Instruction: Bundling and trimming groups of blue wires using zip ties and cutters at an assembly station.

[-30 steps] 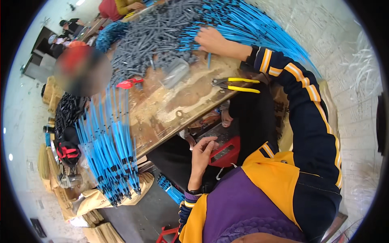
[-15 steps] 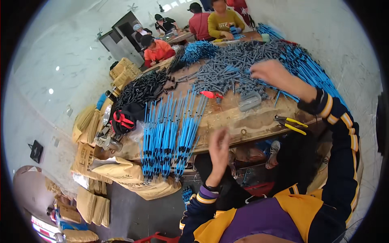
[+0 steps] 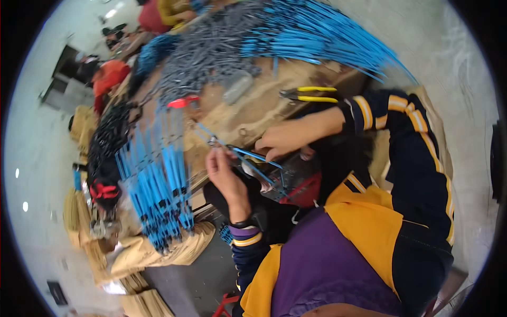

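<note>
My left hand (image 3: 224, 177) is raised at the table's near edge, its fingertips pinched on thin blue rods (image 3: 253, 155) with a small dark fitting on them. My right hand (image 3: 285, 138) is beside it, fingers curled over the same rods. The rods slant down to the right between both hands, and one is bent or crossed below. Blur hides the exact fitting and how many rods there are. On the left lie several bundles of blue rods (image 3: 153, 185) with black fittings, their ends overhanging the table edge.
Yellow-handled pliers (image 3: 311, 95) lie right of a clear plastic container (image 3: 237, 87). A red piece (image 3: 183, 102) sits left of it. Behind are a heap of grey parts (image 3: 206, 53), a large pile of blue rods (image 3: 311, 34) and black parts (image 3: 113, 127). Other people work farther back.
My right hand has come back from over the far pile to beside my left hand. Blue rods now show between my hands. The whole view has turned and shifted.
</note>
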{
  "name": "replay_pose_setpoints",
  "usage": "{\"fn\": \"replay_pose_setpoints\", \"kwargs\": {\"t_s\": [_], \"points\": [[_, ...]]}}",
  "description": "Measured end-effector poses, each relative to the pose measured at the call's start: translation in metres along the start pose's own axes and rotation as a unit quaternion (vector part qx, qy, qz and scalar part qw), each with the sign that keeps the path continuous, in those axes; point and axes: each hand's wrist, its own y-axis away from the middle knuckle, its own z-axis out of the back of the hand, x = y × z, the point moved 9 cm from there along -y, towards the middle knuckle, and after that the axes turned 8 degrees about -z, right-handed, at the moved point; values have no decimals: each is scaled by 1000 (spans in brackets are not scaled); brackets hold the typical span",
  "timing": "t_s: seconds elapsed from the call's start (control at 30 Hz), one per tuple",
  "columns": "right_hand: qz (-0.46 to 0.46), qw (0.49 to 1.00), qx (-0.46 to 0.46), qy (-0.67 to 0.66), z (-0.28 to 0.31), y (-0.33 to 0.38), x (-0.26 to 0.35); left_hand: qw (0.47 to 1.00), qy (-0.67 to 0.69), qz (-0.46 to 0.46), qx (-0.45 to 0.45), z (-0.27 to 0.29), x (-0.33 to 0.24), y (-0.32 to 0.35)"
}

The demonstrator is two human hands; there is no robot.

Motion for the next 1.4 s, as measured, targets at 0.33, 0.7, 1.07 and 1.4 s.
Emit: {"fn": "replay_pose_setpoints", "kwargs": {"t_s": [0.33,0.7,1.07,1.4], "points": [[-187,875,-311,322,178,45,-198,999,10,38,12,-28,24,-49],[-207,861,-308,347,219,-10,-171,970,127,127,163,-54,14,-26],[-3,992,-118,-43,114,-10,40,989,148,-4,25,-51,-27,-8],[-158,859,-365,322,215,15,-233,915,329,142,183,-70,-76,20]]}}
